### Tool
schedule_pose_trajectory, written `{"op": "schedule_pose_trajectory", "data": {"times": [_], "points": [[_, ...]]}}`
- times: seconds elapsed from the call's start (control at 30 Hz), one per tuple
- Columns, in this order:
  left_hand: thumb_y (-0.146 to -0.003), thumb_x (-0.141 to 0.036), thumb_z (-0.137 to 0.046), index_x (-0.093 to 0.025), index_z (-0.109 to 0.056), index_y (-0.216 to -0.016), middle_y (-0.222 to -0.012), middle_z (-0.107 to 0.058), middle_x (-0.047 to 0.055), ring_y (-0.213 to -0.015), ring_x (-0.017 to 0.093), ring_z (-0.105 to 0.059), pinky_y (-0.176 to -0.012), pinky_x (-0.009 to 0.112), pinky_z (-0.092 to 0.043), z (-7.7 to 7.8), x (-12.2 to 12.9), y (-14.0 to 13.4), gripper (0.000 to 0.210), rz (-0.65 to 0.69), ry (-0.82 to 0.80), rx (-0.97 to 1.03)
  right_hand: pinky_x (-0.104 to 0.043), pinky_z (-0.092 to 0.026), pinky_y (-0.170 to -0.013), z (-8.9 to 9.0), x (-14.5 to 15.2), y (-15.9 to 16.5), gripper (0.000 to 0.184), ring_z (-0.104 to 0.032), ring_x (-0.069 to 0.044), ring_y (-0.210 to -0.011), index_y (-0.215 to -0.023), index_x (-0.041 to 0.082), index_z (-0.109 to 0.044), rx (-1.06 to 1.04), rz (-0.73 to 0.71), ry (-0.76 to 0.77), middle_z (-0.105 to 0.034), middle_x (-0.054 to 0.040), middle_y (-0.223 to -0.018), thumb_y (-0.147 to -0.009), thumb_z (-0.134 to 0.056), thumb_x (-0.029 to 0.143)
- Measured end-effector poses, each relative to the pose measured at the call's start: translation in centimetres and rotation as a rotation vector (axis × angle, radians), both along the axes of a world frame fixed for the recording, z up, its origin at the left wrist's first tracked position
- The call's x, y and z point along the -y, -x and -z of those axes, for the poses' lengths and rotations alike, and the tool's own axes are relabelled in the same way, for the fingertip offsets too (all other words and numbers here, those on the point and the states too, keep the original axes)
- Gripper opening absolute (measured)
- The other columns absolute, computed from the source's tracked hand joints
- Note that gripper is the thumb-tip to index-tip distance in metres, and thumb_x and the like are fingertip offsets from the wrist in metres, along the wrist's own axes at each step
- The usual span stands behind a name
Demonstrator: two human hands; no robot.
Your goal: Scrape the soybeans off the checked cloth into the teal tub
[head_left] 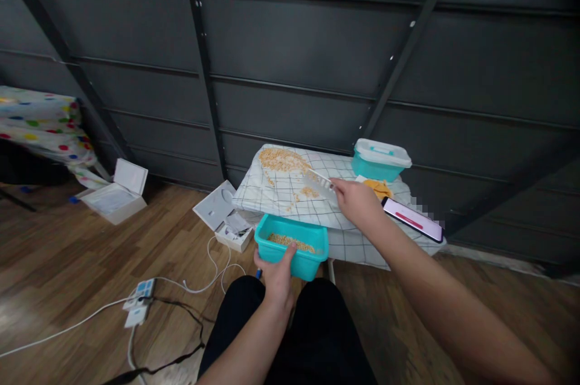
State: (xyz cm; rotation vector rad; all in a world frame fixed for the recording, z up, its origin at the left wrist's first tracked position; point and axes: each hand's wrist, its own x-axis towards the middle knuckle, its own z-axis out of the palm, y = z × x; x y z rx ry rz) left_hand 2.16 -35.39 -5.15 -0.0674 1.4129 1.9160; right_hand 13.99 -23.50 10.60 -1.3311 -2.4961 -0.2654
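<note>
Grains [283, 160] lie strewn on the cloth-covered worktop [254, 188] and inside the turquoise tub [303, 267] at its near edge, the left hand [275, 276] clasping the tub and the right hand [356, 199] pinching a pale scraper [322, 185] (exact kind unclear) in its grip. A tilted tub or overly brisk stroke could scatter grains onto the floor [67, 276]. To the right, a phone [413, 220], orange bundle [379, 188] and lidded box [372, 167] would hinder wider sweeps.

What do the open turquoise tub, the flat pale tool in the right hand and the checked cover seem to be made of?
Open turquoise tub: probably moulded plastic, satin; even colour, rounded corners.
Flat pale tool in the right hand: plastic or metal, thin, smooth-looking; blur leaves it open.
Checked cover: likely fabric, matt, with soft creases.
</note>
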Motion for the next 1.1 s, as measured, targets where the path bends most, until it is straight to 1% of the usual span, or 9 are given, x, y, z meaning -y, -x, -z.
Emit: {"op": "schedule_pose_trajectory", "data": {"times": [0.13, 0.2, 0.3, 0.37, 0.47, 0.63, 0.83, 0.97, 1.1], "points": [[-0.055, -0.026, -0.091, -0.029, -0.027, -0.136, -0.121, -0.060, 0.011, -0.100, 0.023, -0.066, -0.088, 0.043, -0.054, 0.3, -0.3, 0.0, 0.104, -0.007, 0.010, 0.004, -0.028, -0.043, -0.074, 0.3, -5.3, 0.5, 0.036, -0.066, -0.023, -0.090, -0.119, 0.018, -0.063, -0.005, 0.033, 0.024, -0.072, -0.0114, -0.104, -0.092, -0.039, 0.017], [-0.055, -0.028, -0.091, -0.028, -0.028, -0.135, -0.121, -0.060, 0.011, -0.101, 0.023, -0.066, -0.089, 0.042, -0.054, 0.3, -0.4, -0.1, 0.102, -0.016, 0.004, -0.017, -0.028, -0.043, -0.074, 0.9, -6.9, 1.0, 0.036, -0.066, -0.022, -0.090, -0.118, 0.021, -0.063, 0.018, 0.058, 0.054, -0.072, -0.0095, -0.105, -0.093, -0.038, 0.017], [-0.055, -0.029, -0.091, -0.027, -0.030, -0.134, -0.122, -0.060, 0.011, -0.100, 0.023, -0.066, -0.089, 0.042, -0.053, 0.3, -0.4, -0.1, 0.100, -0.014, -0.006, -0.041, -0.029, -0.044, -0.075, 1.8, -8.1, 1.6, 0.035, -0.066, -0.023, -0.092, -0.118, 0.023, -0.062, 0.052, 0.140, 0.088, -0.071, -0.0095, -0.106, -0.094, -0.036, 0.019], [-0.055, -0.028, -0.091, -0.026, -0.030, -0.134, -0.121, -0.060, 0.011, -0.100, 0.023, -0.066, -0.090, 0.042, -0.053, 0.2, -0.5, -0.1, 0.100, -0.010, 0.003, -0.036, -0.030, -0.045, -0.075, 2.2, -8.4, 1.8, 0.035, -0.066, -0.025, -0.092, -0.118, 0.022, -0.061, 0.066, 0.194, 0.097, -0.070, -0.0112, -0.105, -0.094, -0.037, 0.019], [-0.055, -0.027, -0.091, -0.025, -0.031, -0.133, -0.121, -0.060, 0.012, -0.101, 0.023, -0.065, -0.090, 0.041, -0.053, 0.0, -0.5, 0.0, 0.098, -0.010, 0.018, -0.030, -0.032, -0.046, -0.074, 2.6, -8.7, 1.8, 0.036, -0.067, -0.026, -0.092, -0.119, 0.020, -0.060, 0.066, 0.272, 0.091, -0.070, -0.0136, -0.104, -0.091, -0.037, 0.014], [-0.056, -0.028, -0.091, -0.025, -0.029, -0.135, -0.120, -0.060, 0.012, -0.100, 0.022, -0.065, -0.089, 0.040, -0.053, -0.2, -0.5, 0.0, 0.100, 0.000, 0.014, -0.020, -0.033, -0.049, -0.075, 3.1, -9.2, 2.0, 0.036, -0.068, -0.027, -0.093, -0.116, 0.011, -0.061, 0.053, 0.383, 0.079, -0.070, -0.0185, -0.100, -0.088, -0.038, 0.007], [-0.056, -0.028, -0.091, -0.025, -0.028, -0.136, -0.121, -0.060, 0.011, -0.101, 0.022, -0.065, -0.090, 0.039, -0.053, -0.5, -0.4, 0.1, 0.101, 0.022, 0.046, -0.012, -0.034, -0.049, -0.080, 2.6, -9.4, 3.2, 0.034, -0.067, -0.028, -0.099, -0.113, 0.010, -0.064, 0.092, 0.322, 0.147, -0.069, -0.0195, -0.104, -0.088, -0.041, 0.009], [-0.058, -0.024, -0.090, -0.025, -0.026, -0.137, -0.122, -0.060, 0.012, -0.102, 0.022, -0.065, -0.090, 0.039, -0.053, -0.7, -0.4, 0.2, 0.101, 0.020, 0.017, 0.009, -0.034, -0.049, -0.081, 2.3, -8.8, 3.9, 0.034, -0.067, -0.028, -0.100, -0.110, 0.010, -0.066, 0.109, 0.310, 0.163, -0.069, -0.0199, -0.106, -0.086, -0.042, 0.008], [-0.059, -0.023, -0.089, -0.025, -0.023, -0.139, -0.122, -0.060, 0.012, -0.103, 0.023, -0.065, -0.091, 0.040, -0.052, -0.4, -0.4, 0.2, 0.103, 0.024, 0.033, 0.011, -0.035, -0.050, -0.081, 2.3, -8.3, 4.4, 0.035, -0.067, -0.028, -0.100, -0.110, 0.011, -0.067, 0.125, 0.302, 0.165, -0.069, -0.0202, -0.106, -0.085, -0.042, 0.008]]}}
